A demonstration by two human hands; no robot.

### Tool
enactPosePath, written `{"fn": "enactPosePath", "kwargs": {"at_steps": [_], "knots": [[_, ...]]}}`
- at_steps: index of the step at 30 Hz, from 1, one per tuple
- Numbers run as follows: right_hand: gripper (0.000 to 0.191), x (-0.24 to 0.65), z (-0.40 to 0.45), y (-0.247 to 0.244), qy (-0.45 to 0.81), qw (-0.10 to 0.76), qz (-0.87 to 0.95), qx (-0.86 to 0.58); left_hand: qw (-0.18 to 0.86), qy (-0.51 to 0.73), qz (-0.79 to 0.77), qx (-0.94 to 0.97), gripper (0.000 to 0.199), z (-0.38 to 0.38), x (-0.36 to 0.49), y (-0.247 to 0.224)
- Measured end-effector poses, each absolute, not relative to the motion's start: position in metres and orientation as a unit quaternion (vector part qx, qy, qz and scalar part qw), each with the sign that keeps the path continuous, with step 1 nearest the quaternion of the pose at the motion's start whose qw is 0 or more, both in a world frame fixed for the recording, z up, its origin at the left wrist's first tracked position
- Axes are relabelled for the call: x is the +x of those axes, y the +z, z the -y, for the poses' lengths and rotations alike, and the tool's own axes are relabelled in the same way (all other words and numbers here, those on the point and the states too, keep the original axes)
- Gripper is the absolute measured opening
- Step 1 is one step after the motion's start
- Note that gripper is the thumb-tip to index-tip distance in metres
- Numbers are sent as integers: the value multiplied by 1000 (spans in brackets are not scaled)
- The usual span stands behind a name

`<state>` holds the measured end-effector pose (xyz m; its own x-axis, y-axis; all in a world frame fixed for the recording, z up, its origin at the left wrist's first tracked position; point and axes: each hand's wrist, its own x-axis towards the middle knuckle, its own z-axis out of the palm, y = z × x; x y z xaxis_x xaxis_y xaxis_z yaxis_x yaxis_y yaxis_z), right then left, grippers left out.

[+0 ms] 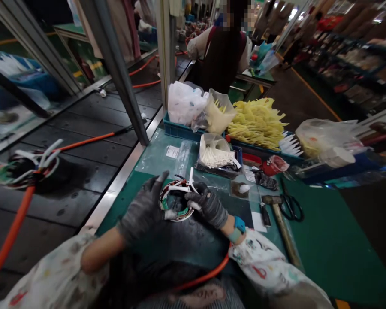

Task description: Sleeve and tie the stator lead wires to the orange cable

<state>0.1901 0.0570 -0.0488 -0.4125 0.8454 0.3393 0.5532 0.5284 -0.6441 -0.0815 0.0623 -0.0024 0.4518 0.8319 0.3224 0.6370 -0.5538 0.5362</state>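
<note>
A round motor stator [162, 201] rests on the green bench in front of me, with copper-coloured windings, green insulation and white sleeved leads [191, 175] standing up at its top. My left hand [143, 210], in a grey glove, grips its left rim, thumb at the lower front edge. My right hand [210, 208], gloved too, has its fingers closed at the right rim beside the white leads; whether it pinches a lead or the rim is hard to tell. An orange cable [212, 272] curves below my right forearm near my lap.
A hammer [284, 227], black scissors [292, 208] and a small dark-handled tool [264, 214] lie to the right. Trays behind hold white sleeves [215, 156] and yellow pieces [257, 124]. On the left conveyor [83, 171] sits another stator [35, 165]. A person [223, 51] works ahead.
</note>
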Motion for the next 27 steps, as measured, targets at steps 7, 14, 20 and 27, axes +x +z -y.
{"fn": "enactPosePath", "kwargs": {"at_steps": [7,14,20,27], "knots": [[28,199,-61,-21,240,427,762,-423,14,111,-300,947,40,-36,-64,25],[26,282,-89,9,-67,391,646,-652,-133,111,-282,944,51,-13,-71,11],[17,291,-122,4,-186,283,671,-659,-108,251,-304,913,47,-20,-79,-26],[14,267,-105,36,-22,430,715,-551,-57,354,-396,845,27,-14,-49,-49]]}}
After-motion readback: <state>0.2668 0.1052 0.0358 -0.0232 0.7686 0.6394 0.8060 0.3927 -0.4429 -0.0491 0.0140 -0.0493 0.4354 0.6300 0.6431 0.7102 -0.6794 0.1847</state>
